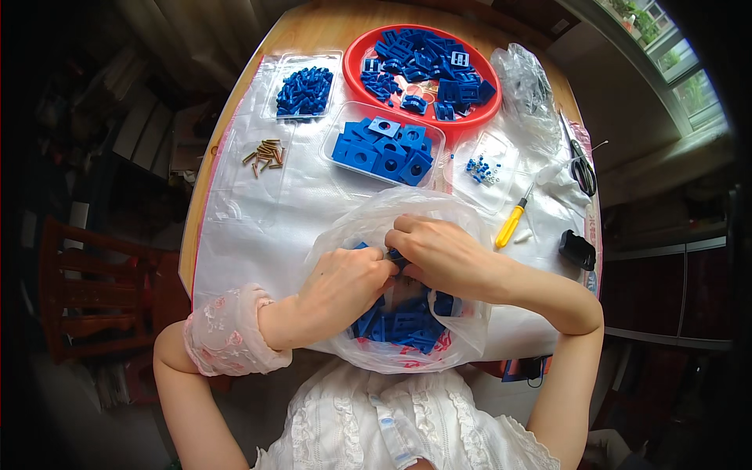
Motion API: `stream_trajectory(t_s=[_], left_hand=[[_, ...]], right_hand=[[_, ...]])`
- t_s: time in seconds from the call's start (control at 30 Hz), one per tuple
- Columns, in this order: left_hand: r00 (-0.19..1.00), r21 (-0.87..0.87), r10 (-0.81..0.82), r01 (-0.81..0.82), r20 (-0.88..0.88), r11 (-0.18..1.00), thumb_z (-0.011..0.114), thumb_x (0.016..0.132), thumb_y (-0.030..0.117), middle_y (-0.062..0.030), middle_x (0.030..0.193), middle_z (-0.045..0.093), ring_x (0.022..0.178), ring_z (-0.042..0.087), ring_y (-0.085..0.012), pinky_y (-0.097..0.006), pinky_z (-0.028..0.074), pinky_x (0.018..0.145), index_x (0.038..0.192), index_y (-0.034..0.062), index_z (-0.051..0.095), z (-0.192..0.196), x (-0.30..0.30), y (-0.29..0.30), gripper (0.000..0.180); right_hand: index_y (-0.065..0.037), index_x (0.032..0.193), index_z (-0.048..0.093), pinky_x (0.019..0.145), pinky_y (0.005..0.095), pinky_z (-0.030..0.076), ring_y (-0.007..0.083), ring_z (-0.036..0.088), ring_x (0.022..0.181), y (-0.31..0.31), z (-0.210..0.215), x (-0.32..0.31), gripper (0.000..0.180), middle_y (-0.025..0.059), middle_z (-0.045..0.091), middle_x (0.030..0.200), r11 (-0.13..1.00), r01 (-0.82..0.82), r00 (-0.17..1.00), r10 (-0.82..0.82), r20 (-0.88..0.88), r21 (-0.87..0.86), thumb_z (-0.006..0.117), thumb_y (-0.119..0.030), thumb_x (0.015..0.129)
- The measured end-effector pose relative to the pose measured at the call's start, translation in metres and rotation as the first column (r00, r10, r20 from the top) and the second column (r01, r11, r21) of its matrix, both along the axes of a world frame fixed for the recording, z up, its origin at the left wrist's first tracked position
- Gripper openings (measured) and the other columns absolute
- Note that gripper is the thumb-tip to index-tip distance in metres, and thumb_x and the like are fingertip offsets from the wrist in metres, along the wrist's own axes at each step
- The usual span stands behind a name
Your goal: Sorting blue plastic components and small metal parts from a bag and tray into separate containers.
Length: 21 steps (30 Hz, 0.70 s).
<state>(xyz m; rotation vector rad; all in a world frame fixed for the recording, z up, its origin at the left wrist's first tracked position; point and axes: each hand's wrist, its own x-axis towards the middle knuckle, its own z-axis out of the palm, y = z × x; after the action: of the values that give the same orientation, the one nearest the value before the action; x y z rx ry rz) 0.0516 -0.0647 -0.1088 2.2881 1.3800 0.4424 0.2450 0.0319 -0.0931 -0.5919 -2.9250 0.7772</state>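
My left hand (345,280) and my right hand (446,249) meet over an open clear plastic bag (462,345). Both are closed, fingertips pinching a small dark blue plastic part (399,259) between them; most of it is hidden by the fingers. Inside the bag, under my hands, lies a heap of blue plastic parts (407,327). Just beyond the bag, a clear tray (332,160) holds flat blue square plates with round holes (388,146).
A red round basin (354,48) of blue parts stands at the back. Around it are a container of small blue pieces (304,90), brass pins (268,154), and tiny blue and white pieces (481,168). To the right lie a yellow-handled screwdriver (511,225), scissors (582,168) and a black object (577,250).
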Motion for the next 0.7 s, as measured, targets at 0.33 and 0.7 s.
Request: stream_trajectory(t_s=[0.33, 0.7], left_hand=[[0.992, 0.097, 0.003, 0.009, -0.124, 0.995, 0.068, 0.079, 0.005, -0.0123, 0.085, 0.065, 0.075, 0.072, -0.0278, -0.039, 0.058, 0.062, 0.082, 0.0025, 0.064, -0.014, 0.012, -0.004, 0.006], [0.841, -0.680, 0.371, -0.003, 0.395, 0.733, 0.075, 0.091, 0.015, 0.0031, 0.069, 0.058, 0.060, 0.051, -0.0063, -0.024, 0.041, 0.056, 0.089, 0.0008, 0.072, 0.041, -0.031, 0.019, 0.015]], right_hand=[[0.000, 0.095, 0.060, 0.084, 0.0474, 0.051, 0.0378, 0.065, 0.099, 0.007, -0.001, -0.006, 0.023, 0.0153, 0.063, 0.096, 0.994, -0.040, 0.995, 0.049, 0.087, -0.106, 0.073, 0.000, 0.076], [0.001, 0.092, 0.067, 0.080, 0.0459, 0.054, 0.0385, 0.067, 0.095, 0.003, -0.001, -0.004, 0.015, 0.0196, 0.063, 0.099, 0.998, -0.053, 0.996, 0.055, 0.063, -0.037, 0.072, -0.004, 0.078]])
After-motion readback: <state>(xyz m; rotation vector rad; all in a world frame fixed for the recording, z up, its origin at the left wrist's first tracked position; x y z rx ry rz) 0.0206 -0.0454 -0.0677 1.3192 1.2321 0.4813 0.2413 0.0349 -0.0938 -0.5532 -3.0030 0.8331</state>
